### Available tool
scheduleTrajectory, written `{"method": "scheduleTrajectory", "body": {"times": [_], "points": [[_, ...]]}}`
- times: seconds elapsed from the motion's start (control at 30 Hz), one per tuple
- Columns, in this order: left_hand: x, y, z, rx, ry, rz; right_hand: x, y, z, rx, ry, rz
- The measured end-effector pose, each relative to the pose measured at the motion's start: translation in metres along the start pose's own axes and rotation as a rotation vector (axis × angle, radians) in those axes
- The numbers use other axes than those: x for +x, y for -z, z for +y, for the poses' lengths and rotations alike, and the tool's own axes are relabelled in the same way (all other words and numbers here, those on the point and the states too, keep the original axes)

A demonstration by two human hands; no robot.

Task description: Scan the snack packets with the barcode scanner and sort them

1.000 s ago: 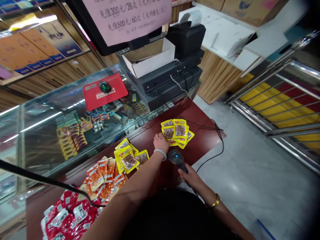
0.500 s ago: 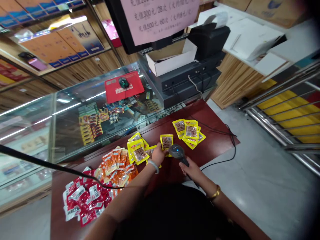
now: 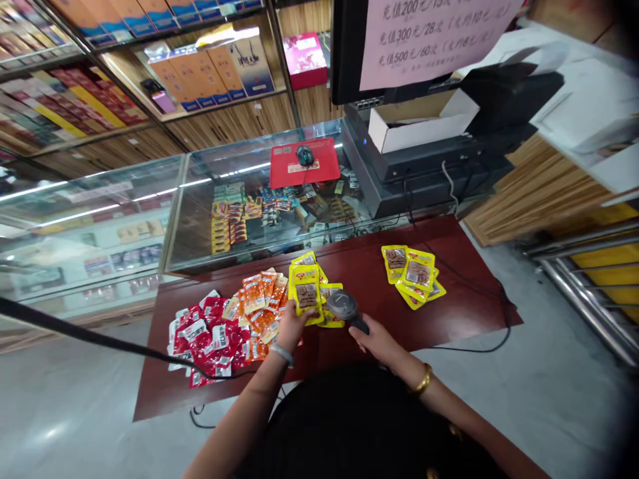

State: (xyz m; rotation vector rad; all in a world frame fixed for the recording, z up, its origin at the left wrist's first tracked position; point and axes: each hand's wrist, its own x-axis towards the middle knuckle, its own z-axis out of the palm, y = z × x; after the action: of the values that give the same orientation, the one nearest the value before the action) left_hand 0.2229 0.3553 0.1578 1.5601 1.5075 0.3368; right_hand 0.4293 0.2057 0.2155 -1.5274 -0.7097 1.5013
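Note:
My left hand (image 3: 291, 327) is closed on the lower edge of a yellow snack packet (image 3: 306, 293) with a clear window showing brown strips. Beneath and behind it lie more yellow packets (image 3: 331, 318). In my right hand (image 3: 375, 340) is a dark handheld barcode scanner (image 3: 343, 304), its head just right of the held packet and over the yellow packets. To the left of my left hand spread orange packets (image 3: 262, 322), then a heap of red-and-white packets (image 3: 202, 339). A separate pile of yellow packets (image 3: 418, 274) rests farther right.
Everything lies on a dark red tabletop (image 3: 369, 259). Behind it stands a glass display case (image 3: 200, 229) with a red mouse pad (image 3: 327, 169) and mouse on top. A cash drawer (image 3: 389, 196) carries a white open box (image 3: 424, 126). A black cable (image 3: 492, 347) trails off the right side.
The view has turned left. My left hand has moved left from the middle of the table to the left yellow pile, now holding a packet there. The scanner in my right hand has shifted left too.

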Motion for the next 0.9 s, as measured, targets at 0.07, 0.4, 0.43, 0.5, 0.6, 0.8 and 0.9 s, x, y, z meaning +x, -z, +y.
{"method": "scheduleTrajectory", "body": {"times": [0.07,0.4,0.43,0.5,0.6,0.8,0.9], "points": [[-0.002,0.013,-0.004,0.155,-0.015,0.131,0.001,-0.002,0.007,-0.007,0.011,-0.018],[-0.005,-0.024,0.048,0.604,-0.353,0.215,-0.005,0.018,0.022,0.09,-0.015,0.132],[0.0,-0.035,0.059,0.583,-0.411,0.157,-0.007,0.023,0.022,0.103,-0.022,0.167],[0.012,-0.062,0.082,0.518,-0.523,0.012,-0.012,0.035,0.022,0.12,-0.033,0.236],[0.032,-0.11,0.115,0.388,-0.623,-0.251,-0.023,0.055,0.024,0.154,-0.049,0.333],[0.058,-0.208,0.161,0.273,-0.471,-0.531,-0.045,0.088,0.039,0.209,-0.054,0.504],[0.065,-0.24,0.177,0.341,-0.366,-0.565,-0.051,0.095,0.049,0.231,-0.066,0.553]]}}
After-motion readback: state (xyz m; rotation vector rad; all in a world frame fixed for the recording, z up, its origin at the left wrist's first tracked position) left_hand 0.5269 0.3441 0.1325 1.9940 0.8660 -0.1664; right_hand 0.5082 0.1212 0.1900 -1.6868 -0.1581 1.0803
